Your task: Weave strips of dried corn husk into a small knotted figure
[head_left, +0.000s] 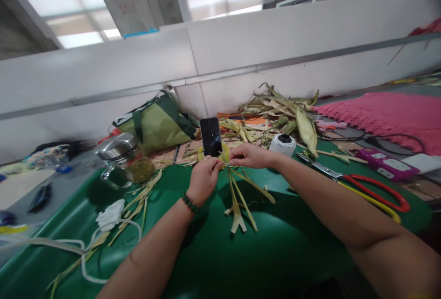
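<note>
Left hand point(204, 178) and right hand point(253, 155) meet fingertip to fingertip, both pinched on the gathered end of the narrow, pale yellow-green dried husk strips point(237, 202). Loose tails fan toward five o'clock over the glossy green tabletop point(275, 257); whether a thread runs between the fingers is too small to tell. To work this well, the left pinch should stay firm right at the gather, while the right fingers work close beside it with light tension — dry husk probably splits if tugged sideways. From the hands, a black-screened smartphone point(210, 136) stands at eleven o'clock, a white thread cone point(282, 144) sits between two and three, and long red-and-yellow-handled scissors point(336, 174) lie past three.
</note>
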Motion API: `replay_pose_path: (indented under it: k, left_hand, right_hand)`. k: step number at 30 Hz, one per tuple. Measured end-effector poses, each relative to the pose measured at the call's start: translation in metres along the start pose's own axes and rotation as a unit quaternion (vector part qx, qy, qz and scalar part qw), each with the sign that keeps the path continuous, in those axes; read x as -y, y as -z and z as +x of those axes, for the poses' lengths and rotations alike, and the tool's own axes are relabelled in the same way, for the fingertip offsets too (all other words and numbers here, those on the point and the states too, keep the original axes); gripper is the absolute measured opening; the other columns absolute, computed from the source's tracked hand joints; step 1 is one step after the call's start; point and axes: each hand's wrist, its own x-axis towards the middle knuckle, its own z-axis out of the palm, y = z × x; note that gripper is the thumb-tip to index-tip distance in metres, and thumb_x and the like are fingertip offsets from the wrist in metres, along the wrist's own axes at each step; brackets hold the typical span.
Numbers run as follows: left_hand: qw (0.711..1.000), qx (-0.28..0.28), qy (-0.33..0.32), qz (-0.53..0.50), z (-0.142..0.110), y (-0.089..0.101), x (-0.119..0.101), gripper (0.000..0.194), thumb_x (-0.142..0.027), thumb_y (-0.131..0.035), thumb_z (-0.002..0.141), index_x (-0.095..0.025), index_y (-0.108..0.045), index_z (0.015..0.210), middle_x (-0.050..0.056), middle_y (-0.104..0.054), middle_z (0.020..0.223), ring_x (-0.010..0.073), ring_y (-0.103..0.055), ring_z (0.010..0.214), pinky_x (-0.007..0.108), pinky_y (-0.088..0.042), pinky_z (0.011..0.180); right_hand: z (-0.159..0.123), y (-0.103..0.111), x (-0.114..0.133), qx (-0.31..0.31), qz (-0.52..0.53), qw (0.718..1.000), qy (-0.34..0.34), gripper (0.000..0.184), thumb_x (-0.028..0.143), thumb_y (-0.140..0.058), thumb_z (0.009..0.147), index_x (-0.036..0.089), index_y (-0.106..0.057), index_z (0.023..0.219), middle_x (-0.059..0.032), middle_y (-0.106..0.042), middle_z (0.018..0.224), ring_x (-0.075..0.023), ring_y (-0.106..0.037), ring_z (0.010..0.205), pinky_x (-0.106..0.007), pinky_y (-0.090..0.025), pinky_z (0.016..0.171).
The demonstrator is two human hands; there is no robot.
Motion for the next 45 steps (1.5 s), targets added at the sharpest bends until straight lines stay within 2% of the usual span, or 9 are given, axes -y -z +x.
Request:
replay_pose_path:
  k: [4,9,14,18,21,25,30,37,45]
  left_hand:
    - [0.994,0.037,-0.002,0.103,-0.002,0.001,-0.005,0.024,-0.024,-0.044,0.089,-0.02,-0.048,0.065,0.002,-0.053,0.069,0.017,-0.05,0.066,0.029,-0.035,0.062]
    - [0.995,0.071,0.027,0.062,0.0,0.002,-0.003,0.025,-0.023,-0.041,0.088,-0.022,-0.038,0.063,0.0,-0.048,0.063,0.0172,-0.045,0.063,0.03,-0.032,0.061]
    - [0.99,0.077,0.077,-0.089,0.006,0.01,0.005,0.028,-0.029,-0.041,0.085,-0.022,-0.04,0.058,-0.001,-0.047,0.057,0.0155,-0.044,0.058,0.029,-0.034,0.06]
    - [0.941,0.137,0.136,-0.278,0.008,0.011,0.003,0.033,-0.047,-0.049,0.081,-0.02,-0.046,0.061,-0.001,-0.05,0.06,0.0151,-0.05,0.062,0.028,-0.042,0.064]
    - [0.941,0.104,0.109,-0.303,0.005,0.007,-0.004,0.032,-0.047,-0.057,0.078,-0.018,-0.052,0.064,0.004,-0.058,0.077,0.0172,-0.054,0.078,0.029,-0.044,0.073]
    - [0.918,0.114,0.039,-0.378,0.0,0.004,-0.009,0.03,-0.043,-0.054,0.084,-0.018,-0.053,0.067,0.007,-0.062,0.092,0.0176,-0.054,0.088,0.03,-0.042,0.083]
    - [0.892,0.072,0.088,-0.437,0.003,0.003,-0.004,0.034,-0.046,-0.058,0.082,-0.018,-0.051,0.066,-0.001,-0.051,0.068,0.0125,-0.047,0.07,0.024,-0.039,0.072]
    - [0.846,0.056,0.148,-0.51,0.006,0.006,-0.006,0.036,-0.046,-0.067,0.072,-0.017,-0.048,0.061,-0.002,-0.05,0.065,0.0112,-0.047,0.067,0.024,-0.04,0.07]
    - [0.903,0.074,0.142,-0.398,0.003,0.011,-0.013,0.028,-0.044,-0.056,0.08,-0.018,-0.056,0.07,0.004,-0.065,0.086,0.016,-0.055,0.085,0.026,-0.042,0.078]
  right_hand:
    - [0.0,0.004,0.0,0.015,0.009,1.0,-0.015,0.03,0.036,-0.048,0.083,0.015,-0.048,0.062,0.0046,-0.036,0.057,-0.0085,-0.033,0.057,-0.023,-0.027,0.056]
    - [-0.003,0.009,-0.007,0.024,0.011,0.999,-0.035,0.031,0.039,-0.049,0.082,0.016,-0.047,0.061,0.0046,-0.035,0.057,-0.009,-0.034,0.058,-0.023,-0.028,0.057]
    - [-0.007,0.021,-0.021,0.01,-0.044,0.994,-0.096,0.025,0.032,-0.05,0.079,0.014,-0.052,0.062,0.0043,-0.04,0.056,-0.0086,-0.035,0.055,-0.022,-0.027,0.054]
    - [-0.007,0.021,-0.022,0.006,-0.131,0.977,-0.168,0.019,0.022,-0.052,0.077,0.013,-0.058,0.061,0.0026,-0.045,0.053,-0.0093,-0.038,0.053,-0.022,-0.026,0.053]
    - [-0.004,0.013,-0.014,0.008,-0.148,0.97,-0.192,0.017,0.015,-0.052,0.077,0.013,-0.062,0.064,0.0005,-0.051,0.056,-0.0098,-0.041,0.054,-0.022,-0.028,0.054]
    - [0.0,0.006,-0.007,-0.004,-0.141,0.978,-0.151,0.014,0.012,-0.051,0.078,0.013,-0.063,0.07,-0.0012,-0.056,0.064,-0.0106,-0.045,0.059,-0.021,-0.03,0.056]
    - [-0.002,0.01,-0.006,-0.024,-0.155,0.982,-0.108,0.022,0.02,-0.048,0.084,0.014,-0.056,0.065,0.0022,-0.046,0.056,-0.0102,-0.039,0.056,-0.022,-0.027,0.055]
    - [-0.005,0.017,0.002,-0.028,-0.179,0.979,-0.096,0.024,0.02,-0.047,0.083,0.015,-0.053,0.06,0.0018,-0.046,0.055,-0.0105,-0.038,0.055,-0.024,-0.025,0.056]
    - [-0.01,0.014,0.017,-0.036,-0.123,0.991,-0.049,0.013,0.019,-0.054,0.08,0.014,-0.063,0.072,0.0017,-0.054,0.059,-0.0094,-0.042,0.055,-0.022,-0.028,0.055]
